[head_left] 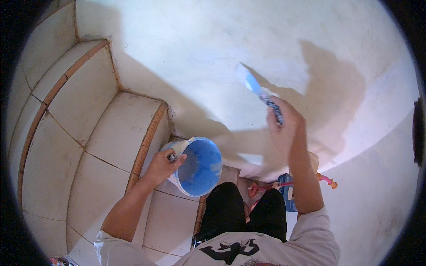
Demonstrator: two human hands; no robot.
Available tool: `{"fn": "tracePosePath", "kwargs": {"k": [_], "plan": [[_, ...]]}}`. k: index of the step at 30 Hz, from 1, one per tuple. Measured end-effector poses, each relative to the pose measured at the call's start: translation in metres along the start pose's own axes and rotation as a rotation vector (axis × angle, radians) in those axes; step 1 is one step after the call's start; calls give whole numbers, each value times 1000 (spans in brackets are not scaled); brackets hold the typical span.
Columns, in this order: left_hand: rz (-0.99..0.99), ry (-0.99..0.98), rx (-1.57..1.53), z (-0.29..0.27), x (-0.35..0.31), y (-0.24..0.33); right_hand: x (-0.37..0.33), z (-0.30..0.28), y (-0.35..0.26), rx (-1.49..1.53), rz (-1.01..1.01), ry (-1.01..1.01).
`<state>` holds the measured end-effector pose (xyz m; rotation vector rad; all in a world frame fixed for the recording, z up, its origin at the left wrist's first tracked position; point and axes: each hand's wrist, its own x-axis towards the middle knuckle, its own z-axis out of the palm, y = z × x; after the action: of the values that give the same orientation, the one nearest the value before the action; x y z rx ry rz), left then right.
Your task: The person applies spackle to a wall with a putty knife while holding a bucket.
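Observation:
In my right hand (pixel 287 122) is a putty knife (pixel 265 96) with a speckled dark handle. Its blade points up and left at the pale wall (pixel 199 44); blur hides whether it touches. My left hand (pixel 164 166) is closed at the rim of a bucket (pixel 207 159), blue inside and pale outside, tilted so its mouth faces right. Dried smears coat the bucket's inside. A small dark and silvery piece (pixel 171 157) shows between the left thumb and fingers, too small to name.
Tiled stairs (pixel 111 128) with brown edging climb to the left. Beside my right knee, low by the wall, are a blue box (pixel 290 199) and a pink and orange object (pixel 327 180). A dark object (pixel 418 133) sits at the far right.

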<state>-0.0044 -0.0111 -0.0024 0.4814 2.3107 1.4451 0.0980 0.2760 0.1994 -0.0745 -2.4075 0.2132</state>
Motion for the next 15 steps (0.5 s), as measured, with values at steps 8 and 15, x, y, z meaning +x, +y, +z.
{"fn": "tracePosePath", "kwargs": {"k": [8, 15], "plan": [[-15, -23, 54, -4, -2, 8, -16, -22, -6, 125, 35, 50], [118, 2, 175, -4, 0, 0, 38, 55, -7, 439, -14, -121]]}}
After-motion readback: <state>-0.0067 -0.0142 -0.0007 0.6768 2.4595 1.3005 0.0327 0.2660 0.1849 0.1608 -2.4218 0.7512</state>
